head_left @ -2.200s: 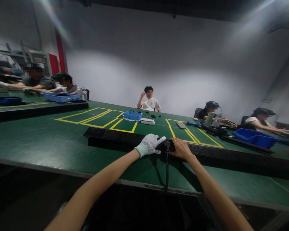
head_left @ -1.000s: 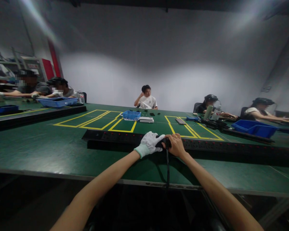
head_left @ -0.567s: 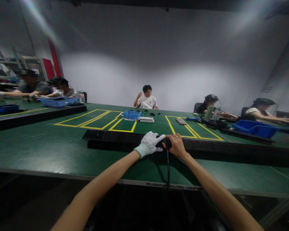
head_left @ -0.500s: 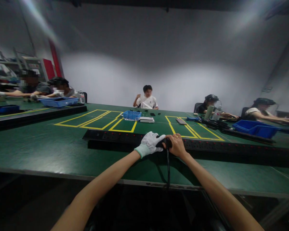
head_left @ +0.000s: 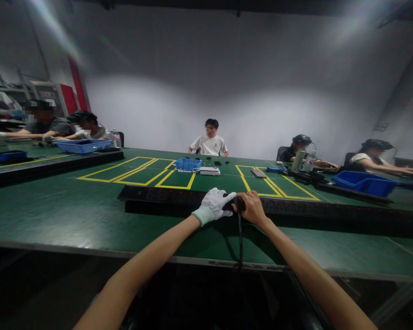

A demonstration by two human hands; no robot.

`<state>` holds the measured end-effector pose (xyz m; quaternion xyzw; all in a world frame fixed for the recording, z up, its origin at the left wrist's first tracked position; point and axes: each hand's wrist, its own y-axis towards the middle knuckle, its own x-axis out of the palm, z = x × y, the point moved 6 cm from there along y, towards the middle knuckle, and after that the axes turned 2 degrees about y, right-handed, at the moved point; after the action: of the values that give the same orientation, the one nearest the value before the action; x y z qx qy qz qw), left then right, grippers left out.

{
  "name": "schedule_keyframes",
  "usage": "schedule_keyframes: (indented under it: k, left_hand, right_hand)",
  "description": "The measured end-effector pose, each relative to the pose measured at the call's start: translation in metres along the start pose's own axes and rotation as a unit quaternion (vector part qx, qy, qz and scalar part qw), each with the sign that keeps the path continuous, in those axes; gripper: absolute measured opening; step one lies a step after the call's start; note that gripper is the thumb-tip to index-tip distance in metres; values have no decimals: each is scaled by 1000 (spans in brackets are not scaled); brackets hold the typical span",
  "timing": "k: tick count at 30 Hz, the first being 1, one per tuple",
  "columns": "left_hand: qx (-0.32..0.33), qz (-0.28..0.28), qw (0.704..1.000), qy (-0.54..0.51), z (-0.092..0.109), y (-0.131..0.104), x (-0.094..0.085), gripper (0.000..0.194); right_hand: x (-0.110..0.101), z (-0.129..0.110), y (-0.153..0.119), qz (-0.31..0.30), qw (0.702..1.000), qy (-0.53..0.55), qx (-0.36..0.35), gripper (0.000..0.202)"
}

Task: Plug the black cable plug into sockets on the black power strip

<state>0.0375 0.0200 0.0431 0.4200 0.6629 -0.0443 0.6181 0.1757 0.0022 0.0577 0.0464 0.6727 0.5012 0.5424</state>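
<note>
A long black power strip (head_left: 172, 197) with rows of sockets and small red marks lies across the green table. At its middle, both hands meet at a black plug (head_left: 240, 205) whose black cable (head_left: 241, 243) hangs down over the table's front edge. My left hand (head_left: 214, 205), in a white glove with a mint cuff, lies against the strip, its thumb and fingers closed around the plug's left side. My bare right hand (head_left: 253, 207) grips the plug from the right with bent fingers. The plug's front is hidden, so I cannot tell whether it sits in a socket.
Beyond the strip, yellow tape outlines mark the green table (head_left: 89, 215). A light blue basket (head_left: 188, 164), a white box (head_left: 209, 171) and a phone (head_left: 259, 173) lie there. Blue trays (head_left: 365, 183) stand at the sides. A person (head_left: 210, 143) sits opposite; several co-workers sit left and right.
Both my hands, the plug and the strip keep their places. Across the table, the person has lowered a raised hand and sits more upright.
</note>
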Motion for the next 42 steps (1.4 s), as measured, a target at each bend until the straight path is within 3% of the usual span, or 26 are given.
schedule_keyframes:
  k: [42]
  left_hand:
    - [10,26,1000,-6,0,-1,-1,75]
  right_hand:
    - [-2,-2,0,37,999,-1,-25,29]
